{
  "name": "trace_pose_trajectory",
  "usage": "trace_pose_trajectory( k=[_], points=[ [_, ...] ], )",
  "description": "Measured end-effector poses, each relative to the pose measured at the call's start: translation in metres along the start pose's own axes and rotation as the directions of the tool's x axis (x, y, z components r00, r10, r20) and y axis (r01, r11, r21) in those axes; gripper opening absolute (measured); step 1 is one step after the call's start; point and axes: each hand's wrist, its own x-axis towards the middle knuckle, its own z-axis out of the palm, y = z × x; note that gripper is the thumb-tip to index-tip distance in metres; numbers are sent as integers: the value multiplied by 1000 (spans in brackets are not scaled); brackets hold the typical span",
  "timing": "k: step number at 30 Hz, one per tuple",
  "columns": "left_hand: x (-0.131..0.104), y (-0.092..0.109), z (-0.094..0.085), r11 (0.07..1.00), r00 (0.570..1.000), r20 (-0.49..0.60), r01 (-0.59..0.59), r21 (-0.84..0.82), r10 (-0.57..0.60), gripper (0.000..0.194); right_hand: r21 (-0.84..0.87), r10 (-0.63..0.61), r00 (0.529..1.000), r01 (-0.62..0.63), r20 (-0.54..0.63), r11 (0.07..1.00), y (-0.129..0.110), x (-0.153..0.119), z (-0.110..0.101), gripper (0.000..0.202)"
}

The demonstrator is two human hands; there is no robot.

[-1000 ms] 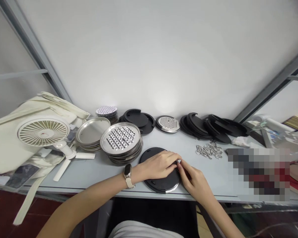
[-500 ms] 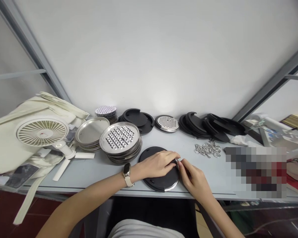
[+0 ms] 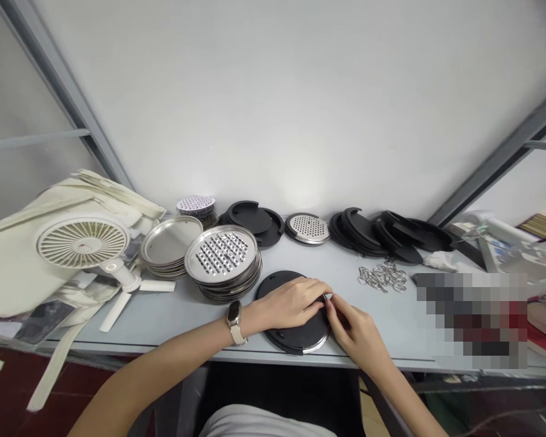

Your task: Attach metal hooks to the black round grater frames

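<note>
A round black plastic holder (image 3: 295,335) lies near the table's front edge, with a strip of bright metal rim along its lower right side. My left hand (image 3: 293,301), wearing a watch at the wrist, rests on top of it and grips its right edge with bent fingers. At that same edge my right hand (image 3: 352,321) is closed in a pinch. A small metal piece (image 3: 324,297) shows between the two hands, mostly hidden by the fingers. Nearest on the left is a stack of round metal grater discs (image 3: 221,255). A pile of small metal rings or hooks (image 3: 382,277) lies farther right.
Plain metal discs (image 3: 173,240) are stacked at the left, beside a white fan (image 3: 84,243) and a cream bag (image 3: 13,261). Along the wall stand black holders (image 3: 250,217), one holder with a perforated disc (image 3: 308,227), and more black holders (image 3: 361,227). A blurred patch covers the right side.
My fingers have shifted slightly at the holder's right edge, and less of the small metal piece shows. The whole view has moved a little; otherwise the things stay put.
</note>
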Motion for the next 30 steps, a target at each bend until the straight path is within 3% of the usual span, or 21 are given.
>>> trace_pose_trajectory(
  k=[30],
  points=[
    [0, 1, -1, 995, 1000, -10, 29, -96, -30, 28, -55, -69, 995, 65, -78, 996, 1, -1, 1, 20]
  ],
)
